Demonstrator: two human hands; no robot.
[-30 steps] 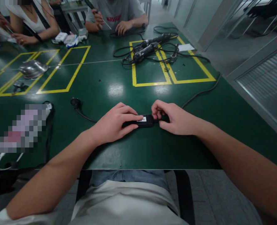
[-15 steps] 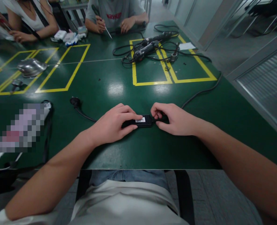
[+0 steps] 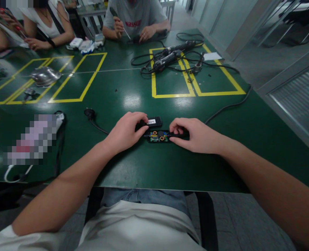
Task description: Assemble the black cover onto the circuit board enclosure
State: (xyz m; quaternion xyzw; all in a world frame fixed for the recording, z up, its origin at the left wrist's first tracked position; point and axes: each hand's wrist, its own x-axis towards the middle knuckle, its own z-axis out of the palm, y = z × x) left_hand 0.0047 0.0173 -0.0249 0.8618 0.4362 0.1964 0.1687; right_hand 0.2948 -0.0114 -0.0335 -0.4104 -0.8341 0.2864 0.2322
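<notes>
A small black case (image 3: 158,141) lies open on the green table, showing a circuit board (image 3: 155,136) with copper coils. Its ribbed black cover (image 3: 158,121), bearing a white label, is off and just behind it. My left hand (image 3: 126,130) grips the cover's left end between fingers and thumb, with the thumb close to the case. At the case's right end, my right hand (image 3: 194,135) is closed around the case end and its cable, partly hiding both. The black cable runs out left to a plug (image 3: 89,113) and right toward the table's edge (image 3: 229,105).
Two black electric screwdrivers (image 3: 167,60) with tangled cords lie on yellow-taped rectangles. A shiny metal part (image 3: 46,76) sits at left, and a blurred-out object (image 3: 34,137) nearer. Across the table, a person (image 3: 137,22) holds a screwdriver (image 3: 126,32); others sit at far left.
The cover came off the case and moved back in my left hand, exposing the circuit board. My right hand stayed at the case's right end. The view shifted slightly.
</notes>
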